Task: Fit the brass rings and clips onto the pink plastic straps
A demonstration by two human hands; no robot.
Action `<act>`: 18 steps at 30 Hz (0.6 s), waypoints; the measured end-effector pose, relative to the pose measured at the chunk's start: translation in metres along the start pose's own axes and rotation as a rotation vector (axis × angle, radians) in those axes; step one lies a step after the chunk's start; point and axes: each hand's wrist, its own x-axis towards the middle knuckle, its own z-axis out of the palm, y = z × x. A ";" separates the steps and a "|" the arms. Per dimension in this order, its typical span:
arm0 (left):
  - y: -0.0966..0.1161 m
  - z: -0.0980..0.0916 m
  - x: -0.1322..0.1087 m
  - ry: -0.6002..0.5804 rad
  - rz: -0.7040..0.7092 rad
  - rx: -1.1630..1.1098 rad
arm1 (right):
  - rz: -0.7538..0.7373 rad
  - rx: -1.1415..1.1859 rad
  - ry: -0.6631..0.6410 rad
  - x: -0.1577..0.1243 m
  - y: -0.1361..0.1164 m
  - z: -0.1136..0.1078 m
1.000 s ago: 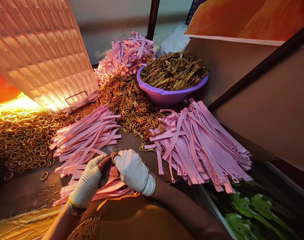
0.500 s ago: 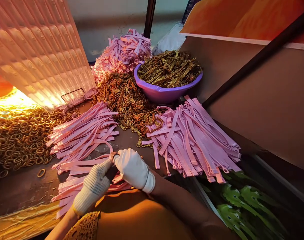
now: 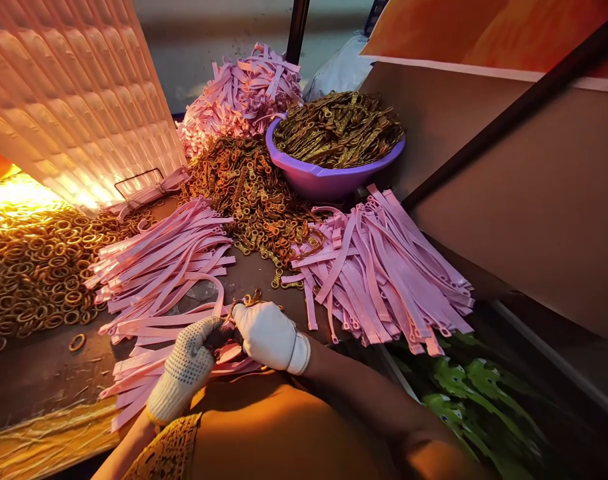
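My left hand, in a knit glove with grey dots, is closed with its fingertips pressed around the end of a pink strap that curves up in front of it. Close beside it, my right hand wears a white glove and is closed in a pinch. A gold-coloured metal link piece sticks out at the right fingertips. Exactly where strap and metal meet is hidden between the fingers. More pink straps lie in a loose row under and beyond my left hand.
Gold rings lie heaped at left, with one loose ring nearer. Metal link pieces are piled mid-table, beside a purple basin full of more. Straps with fittings lie at right; another strap heap stands behind.
My hands have drawn slightly apart and the right has turned a little. A gold-coloured metal piece now shows beyond the right fingertips. The whole view has shifted slightly.
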 end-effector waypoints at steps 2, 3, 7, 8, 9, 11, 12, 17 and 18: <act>0.003 0.002 0.000 -0.031 0.013 0.054 | -0.064 -0.025 0.008 -0.002 -0.002 0.009; 0.007 0.003 0.000 -0.050 0.023 0.077 | -0.092 -0.036 0.014 -0.002 -0.003 0.011; 0.028 -0.008 0.003 -0.116 0.118 0.214 | -0.134 -0.009 0.038 0.000 0.000 0.008; 0.032 -0.016 0.003 -0.103 0.149 0.255 | -0.127 0.016 0.039 0.001 0.002 0.006; 0.035 -0.027 0.003 -0.075 0.173 0.301 | -0.107 0.040 0.033 0.001 0.003 0.002; 0.037 -0.055 0.001 0.002 0.186 0.409 | -0.023 0.067 0.005 0.000 0.009 -0.005; 0.035 -0.070 -0.001 0.042 0.164 0.460 | 0.031 0.077 -0.015 -0.002 0.013 -0.008; 0.016 -0.111 -0.016 0.193 -0.111 0.205 | 0.061 0.134 -0.046 -0.003 0.049 -0.023; 0.014 -0.107 -0.017 0.212 -0.194 -0.019 | 0.076 0.134 -0.016 0.003 0.058 -0.024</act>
